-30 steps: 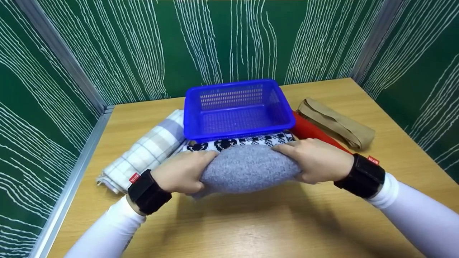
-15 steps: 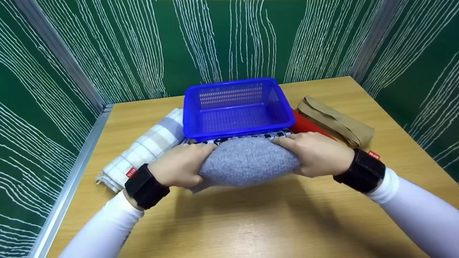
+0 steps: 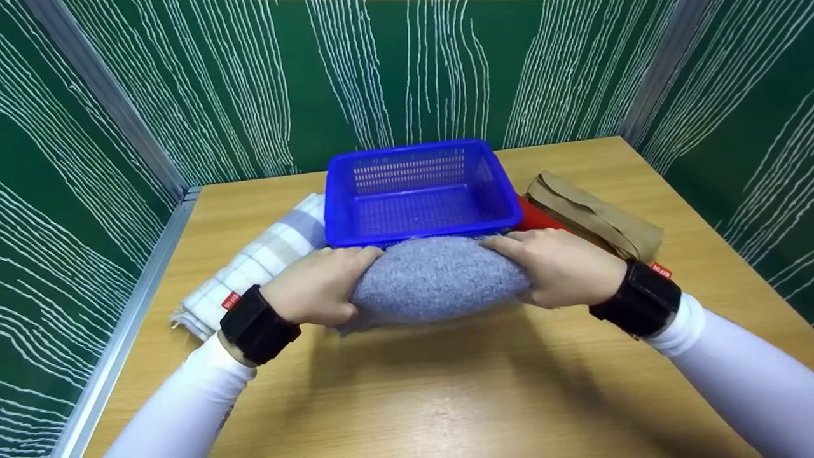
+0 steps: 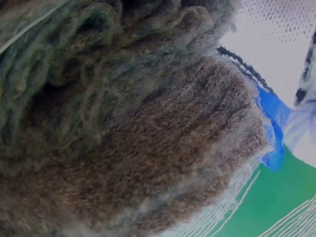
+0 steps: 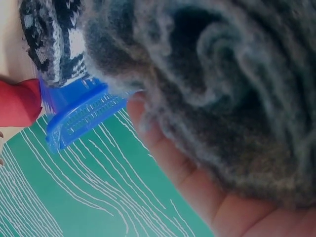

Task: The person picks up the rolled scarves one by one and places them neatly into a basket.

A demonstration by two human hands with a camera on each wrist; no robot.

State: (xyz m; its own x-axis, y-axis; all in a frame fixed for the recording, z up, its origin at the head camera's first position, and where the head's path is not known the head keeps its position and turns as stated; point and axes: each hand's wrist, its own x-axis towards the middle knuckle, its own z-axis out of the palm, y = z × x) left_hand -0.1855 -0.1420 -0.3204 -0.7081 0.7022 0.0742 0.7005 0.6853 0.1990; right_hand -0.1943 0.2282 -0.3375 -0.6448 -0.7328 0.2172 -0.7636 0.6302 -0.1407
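Both hands hold a rolled grey woolly scarf (image 3: 439, 280) above the table, just in front of the blue basket (image 3: 413, 213). The left hand (image 3: 324, 283) grips its left end. At the right end, the right hand (image 3: 559, 267) has its thumb on top. In the right wrist view, fingers (image 5: 185, 180) curve under the scarf's coiled layers (image 5: 212, 84). Fuzzy grey pile fills most of the left wrist view, hiding that hand. A black-and-white patterned knit (image 5: 54, 44) shows beside the basket in the right wrist view; in the head view the grey roll covers it.
A white checked scarf (image 3: 254, 254) with a fringed end lies to the left of the basket. On the right are a red roll (image 3: 540, 216) and a folded tan cloth (image 3: 598, 216). Green walls (image 3: 439, 76) with white lines enclose the wooden table (image 3: 432, 394).
Both hands have shifted slightly forward with the grey scarf, toward the basket. The scarf now covers the black-and-white knit in the head view. The basket and other cloths have stayed put.
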